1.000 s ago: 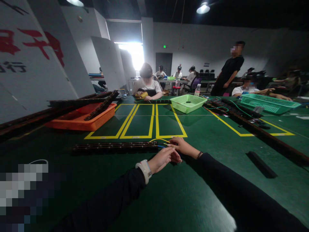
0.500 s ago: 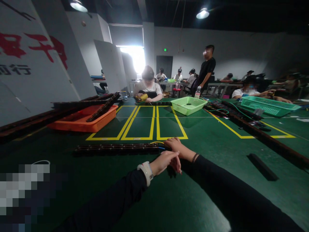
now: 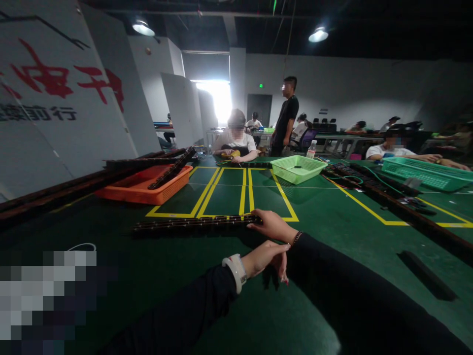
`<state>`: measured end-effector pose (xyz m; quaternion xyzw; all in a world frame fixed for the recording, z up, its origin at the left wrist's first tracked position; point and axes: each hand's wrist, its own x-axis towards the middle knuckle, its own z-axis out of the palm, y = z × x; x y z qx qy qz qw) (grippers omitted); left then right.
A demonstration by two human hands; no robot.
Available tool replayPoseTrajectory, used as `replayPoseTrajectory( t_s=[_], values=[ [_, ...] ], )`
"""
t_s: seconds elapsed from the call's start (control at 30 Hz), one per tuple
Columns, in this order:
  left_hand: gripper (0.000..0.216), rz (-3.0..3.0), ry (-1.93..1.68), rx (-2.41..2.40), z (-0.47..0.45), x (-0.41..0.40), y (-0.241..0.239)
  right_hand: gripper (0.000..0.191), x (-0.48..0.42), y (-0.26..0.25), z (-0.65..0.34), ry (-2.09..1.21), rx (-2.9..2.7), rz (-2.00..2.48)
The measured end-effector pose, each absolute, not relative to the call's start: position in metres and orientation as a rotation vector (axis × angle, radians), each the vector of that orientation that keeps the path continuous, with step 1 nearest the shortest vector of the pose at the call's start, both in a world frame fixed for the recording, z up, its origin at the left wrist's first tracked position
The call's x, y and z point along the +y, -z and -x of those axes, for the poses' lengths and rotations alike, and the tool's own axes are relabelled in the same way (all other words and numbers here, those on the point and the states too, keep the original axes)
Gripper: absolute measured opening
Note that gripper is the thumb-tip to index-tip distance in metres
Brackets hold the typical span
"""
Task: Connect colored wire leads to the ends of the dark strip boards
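Note:
A long dark strip (image 3: 195, 224) with thin lines and small bright marks lies crosswise on the green table, just this side of the yellow-taped boxes. Its right end is in my right hand (image 3: 271, 224), fingers and thumb closed over it; that end looks slightly raised. Close below my right wrist hovers my left hand (image 3: 266, 259), with its thumb stretched out and its fingers hanging loosely apart. I see nothing held in it. A dark patch under those fingers is too dim to make out.
An orange basket (image 3: 162, 196) with dark strips across it stands left, a light green basket (image 3: 295, 172) at centre back, a teal basket (image 3: 424, 172) far right. Long dark bars and wires run along the right, near a short black bar (image 3: 424, 273). A co-worker (image 3: 236, 138) sits opposite.
My right hand has closed over the strip's end, and the yellow and blue wires seen there before are hidden. The strip's right end has tilted up. The whole view has shifted leftward.

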<state>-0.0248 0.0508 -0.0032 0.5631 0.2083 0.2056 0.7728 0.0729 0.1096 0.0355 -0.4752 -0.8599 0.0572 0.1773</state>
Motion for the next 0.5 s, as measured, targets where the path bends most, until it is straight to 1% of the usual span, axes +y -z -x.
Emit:
replayPoseTrajectory(
  t_s=[0.1,0.23,0.37,0.5],
  values=[
    [0.052,-1.215,-0.434,0.45,0.025,0.052,0.005,0.043,0.118,-0.057,-0.096,0.064,-2.323,1.345],
    [0.051,-1.21,-0.433,0.438,0.025,0.053,0.008,0.047,0.132,-0.095,-0.147,0.446,-2.265,1.416],
    [0.051,-1.207,-0.425,0.393,0.024,0.054,0.009,0.051,0.143,-0.128,-0.205,0.825,-2.125,1.578],
    [0.052,-1.207,-0.415,0.368,0.024,0.055,0.011,0.053,0.153,-0.148,-0.254,0.997,-1.929,1.727]
  ],
)
